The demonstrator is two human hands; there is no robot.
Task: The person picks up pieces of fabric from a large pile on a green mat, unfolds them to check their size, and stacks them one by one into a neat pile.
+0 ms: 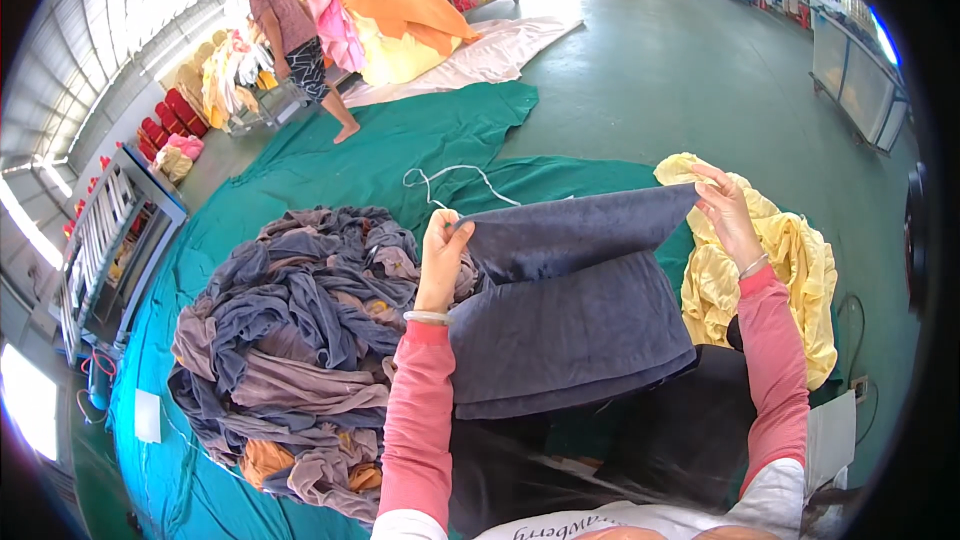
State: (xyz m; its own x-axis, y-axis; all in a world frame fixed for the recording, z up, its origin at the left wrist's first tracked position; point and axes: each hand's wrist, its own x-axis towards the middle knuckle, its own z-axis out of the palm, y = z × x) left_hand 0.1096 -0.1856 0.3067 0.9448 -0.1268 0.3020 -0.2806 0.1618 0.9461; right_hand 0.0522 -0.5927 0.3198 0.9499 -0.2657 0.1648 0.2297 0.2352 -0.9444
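A dark grey-blue cloth (570,330) hangs stretched between my two hands, its lower part draped in layers over my lap. My left hand (441,258) pinches its upper left corner. At the upper right corner my right hand (726,212) grips the edge between thumb and fingers. The top flap is lifted, leaving a fold line across the middle. Left of my left arm lies a big heap of crumpled grey and mauve cloths (300,310), with some orange pieces in it. A pile of pale yellow cloth (765,260) sits beside my right forearm.
Green sheeting (400,140) covers the floor, with a white cord (460,170) on it. A person (290,40) walks at the far left near an orange and yellow fabric mound (390,15). A metal rack (110,240) stands left; a wheeled cart (858,75) stands far right.
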